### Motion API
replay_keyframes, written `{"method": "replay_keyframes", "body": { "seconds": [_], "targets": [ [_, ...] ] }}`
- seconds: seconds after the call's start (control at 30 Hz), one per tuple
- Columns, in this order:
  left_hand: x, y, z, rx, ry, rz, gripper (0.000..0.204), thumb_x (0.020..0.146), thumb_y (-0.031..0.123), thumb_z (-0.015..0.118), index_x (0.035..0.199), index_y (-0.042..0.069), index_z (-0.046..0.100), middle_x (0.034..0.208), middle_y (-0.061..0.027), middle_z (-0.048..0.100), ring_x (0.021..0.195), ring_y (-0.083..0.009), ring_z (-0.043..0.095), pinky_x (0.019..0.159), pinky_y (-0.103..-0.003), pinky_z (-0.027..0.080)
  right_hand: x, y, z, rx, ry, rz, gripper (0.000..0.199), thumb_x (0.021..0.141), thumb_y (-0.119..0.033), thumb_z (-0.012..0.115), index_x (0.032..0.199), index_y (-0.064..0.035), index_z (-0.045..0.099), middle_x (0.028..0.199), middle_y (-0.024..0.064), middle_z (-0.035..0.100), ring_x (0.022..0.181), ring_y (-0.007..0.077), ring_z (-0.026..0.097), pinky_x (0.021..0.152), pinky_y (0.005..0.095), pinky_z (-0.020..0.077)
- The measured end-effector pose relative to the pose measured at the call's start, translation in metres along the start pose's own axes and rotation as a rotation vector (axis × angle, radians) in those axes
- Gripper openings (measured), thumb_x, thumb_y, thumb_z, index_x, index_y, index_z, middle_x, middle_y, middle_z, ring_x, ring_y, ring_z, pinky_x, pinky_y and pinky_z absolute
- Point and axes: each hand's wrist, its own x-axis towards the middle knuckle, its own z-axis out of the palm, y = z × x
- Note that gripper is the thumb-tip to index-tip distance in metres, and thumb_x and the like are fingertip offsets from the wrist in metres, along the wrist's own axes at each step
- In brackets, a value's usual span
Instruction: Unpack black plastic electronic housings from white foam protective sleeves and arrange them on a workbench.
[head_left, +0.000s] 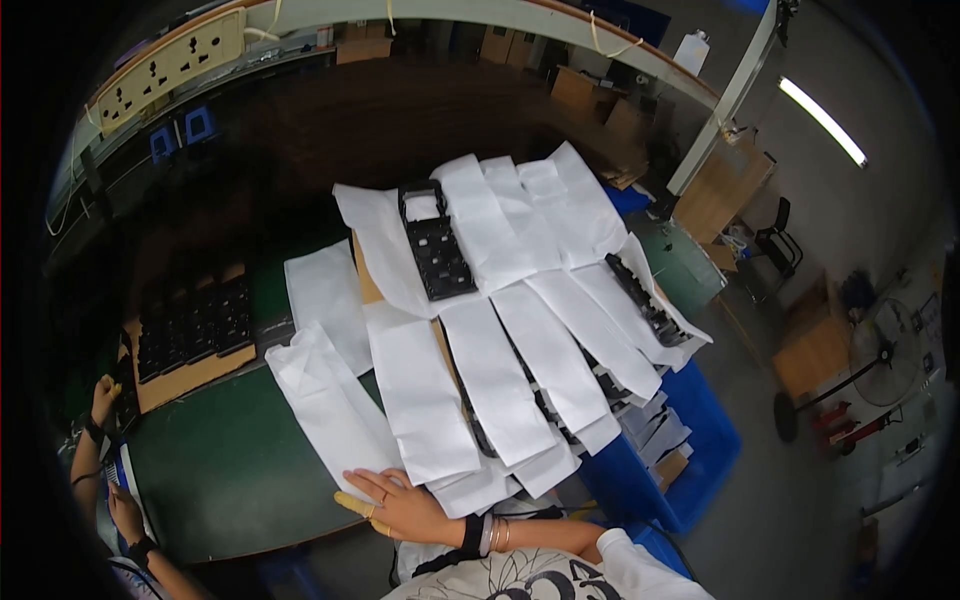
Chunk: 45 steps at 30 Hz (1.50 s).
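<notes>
Head view, right hand flat, grip open, touching white sleeve

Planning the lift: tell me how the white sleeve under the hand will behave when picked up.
The white sleeve probably flops; it lies flat and creased like thin fabric. It is likely light, and may slide on the green table. The hand rests on its end.

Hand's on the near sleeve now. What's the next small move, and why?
Probably pinch the near end of the white sleeve under the right hand and lift it. The fingers lie flat on its edge, gripping nothing, and the sleeve lies loose on the green table.
</notes>
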Motion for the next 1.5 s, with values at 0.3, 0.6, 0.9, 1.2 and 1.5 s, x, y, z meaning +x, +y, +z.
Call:
{"method": "replay_keyframes", "body": {
  "seconds": [0.3, 0.6, 0.9, 1.2, 1.5],
  "targets": [
    [-0.008, -0.064, -0.014, -1.857, -0.463, -1.022, 0.063, 0.09, 0.047, 0.048, 0.119, -0.008, 0.046, 0.08, -0.0165, 0.064, 0.069, -0.0248, 0.064, 0.062, -0.034, 0.051, 0.008, 0.006, -0.014, -0.022, -0.039, -0.002, 0.062, 0.079, -0.021, 0.061, 0.138, -0.0189, 0.044, 0.146, 0.0118, 0.032, 0.13, 0.0233, 0.035, 0.099, 0.0387, 0.0313],
    [-0.091, -0.419, -0.101, -2.67, 0.919, -1.831, 0.044, 0.089, 0.024, 0.055, 0.122, -0.005, 0.046, 0.104, -0.0192, 0.059, 0.096, -0.0246, 0.059, 0.083, -0.036, 0.047, 0.012, -0.005, -0.04, 0.268, -0.082, 0.137, 0.082, 0.079, -0.037, 0.066, 0.143, -0.0028, 0.028, 0.141, 0.0181, 0.037, 0.126, 0.0324, 0.037, 0.102, 0.0409, 0.0291],
    [-0.027, -0.509, -0.252, -2.944, 0.97, -0.286, 0.065, 0.09, 0.024, 0.056, 0.141, -0.003, 0.025, 0.128, -0.0269, 0.045, 0.116, -0.0401, 0.047, 0.099, -0.041, 0.038, 0.018, -0.01, -0.032, 0.026, 0.256, 0.387, 0.069, 0.084, -0.022, 0.062, 0.14, 0.002, 0.03, 0.14, 0.0267, 0.034, 0.128, 0.0385, 0.036, 0.106, 0.0472, 0.0294],
    [-0.024, -0.486, -0.267, -3.846, 0.58, -0.303, 0.083, 0.088, 0.002, 0.055, 0.147, 0.011, -0.004, 0.117, -0.0179, 0.053, 0.107, -0.0231, 0.058, 0.085, -0.03, 0.049, 0.031, -0.012, -0.035, 0.942, 0.179, 0.217, 0.067, 0.086, -0.017, 0.061, 0.141, -0.0006, 0.027, 0.139, 0.0228, 0.038, 0.117, 0.0347, 0.05, 0.1, 0.044, 0.0366],
    [-0.024, -0.543, -0.191, -3.235, 0.822, -0.85, 0.064, 0.083, 0.004, 0.059, 0.14, 0.007, 0.031, 0.116, -0.0142, 0.055, 0.105, -0.0271, 0.057, 0.089, -0.033, 0.046, 0.03, 0.005, -0.028, 0.141, -0.043, 0.014, 0.054, 0.085, -0.035, 0.059, 0.135, -0.0166, 0.047, 0.144, 0.0164, 0.035, 0.126, 0.0323, 0.04, 0.101, 0.0435, 0.0282]
  ]
}}
